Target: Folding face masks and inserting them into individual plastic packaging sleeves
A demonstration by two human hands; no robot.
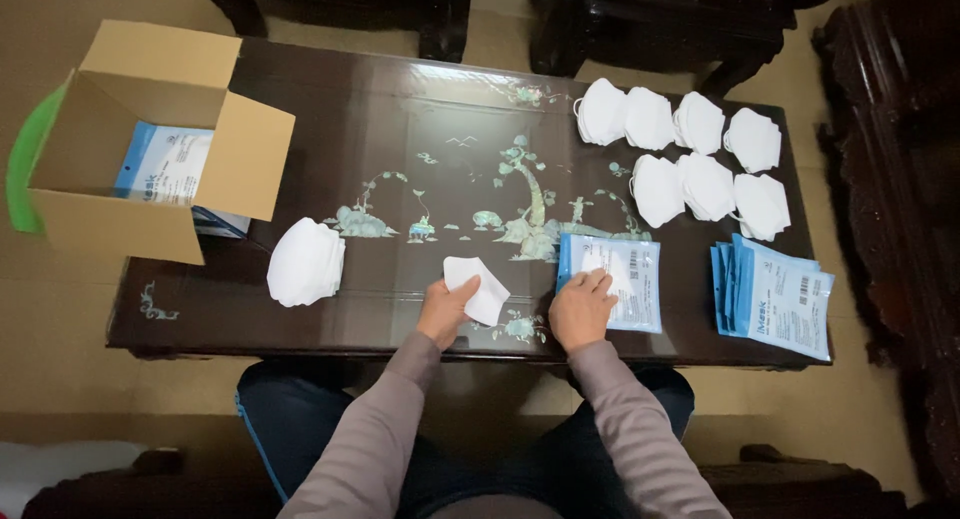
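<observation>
One white folded mask lies near the front edge of the dark inlaid table, pinched by the left hand; the right hand presses flat, fingers together, on a blue-and-white pouch. Seven mask stacks sit far right, one more stack left, a pouch pile right. The open cardboard box holds pouches. Dark wooden chairs stand beyond

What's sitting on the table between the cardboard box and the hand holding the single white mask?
A stack of white masks lies between the cardboard box and the left hand, on the dark table, as the head view shows.
</observation>
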